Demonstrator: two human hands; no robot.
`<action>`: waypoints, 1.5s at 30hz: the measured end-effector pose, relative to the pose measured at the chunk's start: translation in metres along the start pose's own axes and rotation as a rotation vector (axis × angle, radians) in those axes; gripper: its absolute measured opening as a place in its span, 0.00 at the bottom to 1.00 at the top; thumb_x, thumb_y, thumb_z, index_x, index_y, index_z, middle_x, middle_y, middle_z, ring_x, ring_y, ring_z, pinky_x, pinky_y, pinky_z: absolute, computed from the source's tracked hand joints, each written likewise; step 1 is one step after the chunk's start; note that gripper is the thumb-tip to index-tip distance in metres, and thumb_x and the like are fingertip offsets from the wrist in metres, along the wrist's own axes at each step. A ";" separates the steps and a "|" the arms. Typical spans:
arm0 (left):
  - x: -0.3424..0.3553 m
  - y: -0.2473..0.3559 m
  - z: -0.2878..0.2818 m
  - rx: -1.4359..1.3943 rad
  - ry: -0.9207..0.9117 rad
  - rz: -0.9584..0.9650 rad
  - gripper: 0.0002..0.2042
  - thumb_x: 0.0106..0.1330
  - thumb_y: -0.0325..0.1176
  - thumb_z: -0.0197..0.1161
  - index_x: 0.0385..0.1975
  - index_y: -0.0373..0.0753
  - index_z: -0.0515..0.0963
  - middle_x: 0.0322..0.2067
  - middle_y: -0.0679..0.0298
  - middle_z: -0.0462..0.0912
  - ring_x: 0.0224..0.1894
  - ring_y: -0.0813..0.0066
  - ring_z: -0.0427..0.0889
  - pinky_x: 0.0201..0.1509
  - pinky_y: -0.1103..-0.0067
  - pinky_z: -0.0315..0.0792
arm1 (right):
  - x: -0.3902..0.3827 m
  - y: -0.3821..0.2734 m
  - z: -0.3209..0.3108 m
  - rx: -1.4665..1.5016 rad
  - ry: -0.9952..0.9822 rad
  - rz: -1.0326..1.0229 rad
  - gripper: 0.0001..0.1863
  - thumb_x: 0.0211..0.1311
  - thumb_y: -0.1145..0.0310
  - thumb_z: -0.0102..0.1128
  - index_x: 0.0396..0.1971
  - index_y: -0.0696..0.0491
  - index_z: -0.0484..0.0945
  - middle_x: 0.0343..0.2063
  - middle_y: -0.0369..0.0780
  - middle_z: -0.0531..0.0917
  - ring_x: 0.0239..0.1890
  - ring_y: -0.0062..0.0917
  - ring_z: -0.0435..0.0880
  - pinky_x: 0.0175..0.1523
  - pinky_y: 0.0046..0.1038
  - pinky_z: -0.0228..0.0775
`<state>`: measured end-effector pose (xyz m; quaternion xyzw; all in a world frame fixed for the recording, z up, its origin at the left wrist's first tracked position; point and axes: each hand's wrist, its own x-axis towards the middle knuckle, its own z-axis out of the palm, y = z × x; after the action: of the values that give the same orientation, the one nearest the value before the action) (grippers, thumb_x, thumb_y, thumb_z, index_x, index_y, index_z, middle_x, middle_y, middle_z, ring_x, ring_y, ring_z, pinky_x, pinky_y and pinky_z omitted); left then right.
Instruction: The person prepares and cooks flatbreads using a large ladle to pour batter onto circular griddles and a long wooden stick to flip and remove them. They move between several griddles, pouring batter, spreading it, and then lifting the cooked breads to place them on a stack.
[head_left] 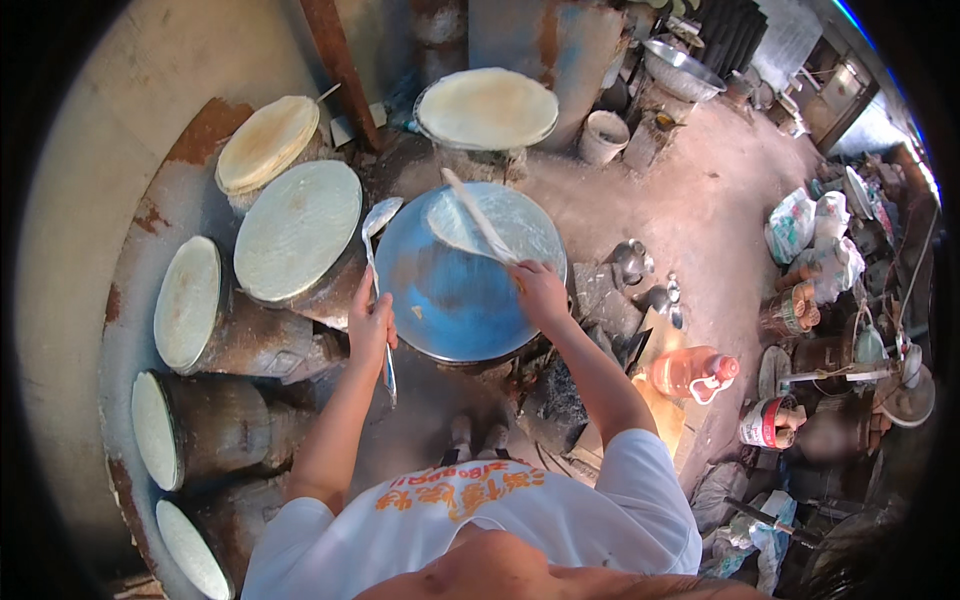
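A large round griddle point(440, 300), bluish with a worn brown patch, lies in front of me. Whitish batter point(530, 230) covers part of its far right side. My left hand point(371, 320) is closed around the long handle of a metal ladle point(382, 216), held at the griddle's left edge with the bowl up and away from me. My right hand point(538, 296) grips the near end of a pale wooden spreader point(478, 214), which slants across the batter toward the far left. Whether its whole edge touches the batter I cannot tell.
Round griddles bearing pale flatbreads point(300, 230) curve along the left; another flatbread stack point(487, 108) stands beyond. To the right are a pink-orange plastic jug point(694, 374) on a board, small metal pots point(632, 261) and a white bucket point(603, 137). Bags and tins crowd the far right.
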<state>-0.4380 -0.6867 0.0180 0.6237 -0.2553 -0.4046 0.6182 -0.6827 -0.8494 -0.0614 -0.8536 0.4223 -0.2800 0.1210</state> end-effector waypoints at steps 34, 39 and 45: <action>-0.127 -0.029 -0.027 0.598 -0.269 -0.204 0.25 0.66 0.29 0.56 0.63 0.53 0.64 0.14 0.72 0.67 0.10 0.87 0.61 0.13 0.82 0.58 | 0.028 0.036 -0.023 0.522 -0.472 -0.045 0.21 0.41 0.80 0.58 0.41 0.51 0.81 0.39 0.40 0.82 0.41 0.33 0.80 0.48 0.30 0.72; -0.156 -0.016 -0.051 0.505 -0.121 -0.309 0.27 0.66 0.26 0.54 0.65 0.50 0.60 0.14 0.72 0.65 0.09 0.87 0.59 0.11 0.84 0.57 | -0.034 0.053 -0.066 0.628 -0.566 -0.201 0.23 0.39 0.80 0.57 0.42 0.52 0.81 0.36 0.40 0.83 0.38 0.29 0.81 0.43 0.25 0.73; -0.079 -0.037 -0.040 0.431 0.008 -0.113 0.27 0.67 0.26 0.50 0.66 0.50 0.58 0.15 0.72 0.63 0.09 0.86 0.59 0.10 0.84 0.58 | -0.054 0.043 -0.034 0.264 -0.186 -0.052 0.22 0.42 0.81 0.53 0.40 0.48 0.81 0.42 0.38 0.81 0.46 0.32 0.78 0.51 0.30 0.72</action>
<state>-0.4544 -0.5954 -0.0073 0.7561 -0.2980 -0.3725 0.4481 -0.7569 -0.8321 -0.0738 -0.8632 0.3466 -0.2557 0.2633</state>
